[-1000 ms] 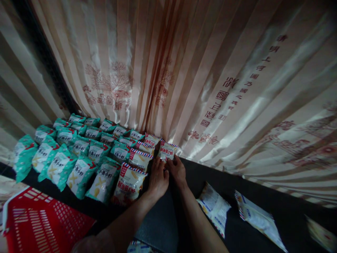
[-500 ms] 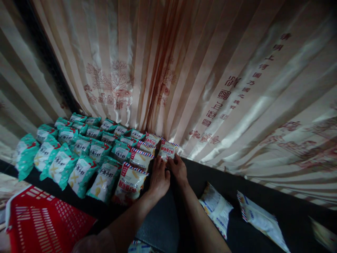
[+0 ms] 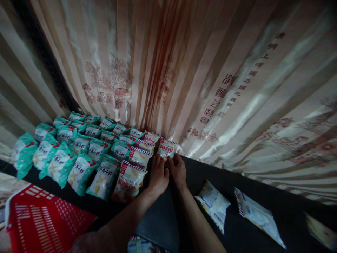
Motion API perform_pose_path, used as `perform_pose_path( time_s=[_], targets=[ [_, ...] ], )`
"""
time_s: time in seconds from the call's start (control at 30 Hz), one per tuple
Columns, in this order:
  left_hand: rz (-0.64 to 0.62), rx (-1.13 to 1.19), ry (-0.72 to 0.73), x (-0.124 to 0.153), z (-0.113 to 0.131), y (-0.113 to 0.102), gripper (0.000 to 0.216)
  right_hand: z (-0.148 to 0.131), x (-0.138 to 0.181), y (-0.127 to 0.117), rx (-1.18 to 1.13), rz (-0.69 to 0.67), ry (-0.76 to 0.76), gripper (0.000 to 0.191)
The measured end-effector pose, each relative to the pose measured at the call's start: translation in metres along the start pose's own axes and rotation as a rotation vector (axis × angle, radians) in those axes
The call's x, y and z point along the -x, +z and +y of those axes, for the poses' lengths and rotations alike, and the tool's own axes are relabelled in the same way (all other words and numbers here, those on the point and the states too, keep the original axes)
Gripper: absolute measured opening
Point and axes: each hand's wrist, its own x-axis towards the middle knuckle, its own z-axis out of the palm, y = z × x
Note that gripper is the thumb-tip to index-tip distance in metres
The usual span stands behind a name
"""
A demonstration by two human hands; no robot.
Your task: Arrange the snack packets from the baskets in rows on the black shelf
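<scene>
At the far left a red basket [image 3: 39,218] is sitting below the edge of the dark shelf [image 3: 200,172], and rows of teal packets [image 3: 79,154] are leaning back across the shelf beside it. Next to them a short column of red-and-white packets [image 3: 130,181] is running back towards the curtain [image 3: 210,70].

My left hand [image 3: 158,175] is lying just beside that column, its fingertips closing on the lower edge of the striped packet [image 3: 165,149] – the one standing at the back, right against the curtain folds. My right hand [image 3: 177,170] is pinching the same lower edge from the other side, the two hands touching each other.

Further right, two loose packets [image 3: 213,203] are lying flat on the shelf, well apart from the rows.

As I judge it, the risk is tipping: the packet is puffy and standing on a narrow edge, so it could flop forward, and my left wrist is crowding the neighbouring column – a nudge there could topple those packets.
</scene>
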Motion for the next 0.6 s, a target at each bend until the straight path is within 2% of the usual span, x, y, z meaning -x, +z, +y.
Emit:
perform_pose_path(
  time_s=[0.13,0.33,0.47,0.6],
  targets=[
    [0.074,0.001,0.077,0.003,-0.004,0.005,0.046,0.002,0.011,-0.003,0.038,0.072,-0.010,0.063],
    [0.122,-0.084,0.203,0.016,0.000,0.000,0.043,-0.005,0.038,-0.014,0.002,0.116,-0.052,0.052],
    [0.111,-0.115,0.324,0.043,0.006,-0.003,0.041,-0.013,0.066,-0.032,-0.030,0.112,-0.043,0.046],
    [0.111,-0.103,0.458,0.084,0.004,-0.002,0.043,-0.019,0.103,-0.057,-0.085,0.123,-0.064,0.041]
  ],
)
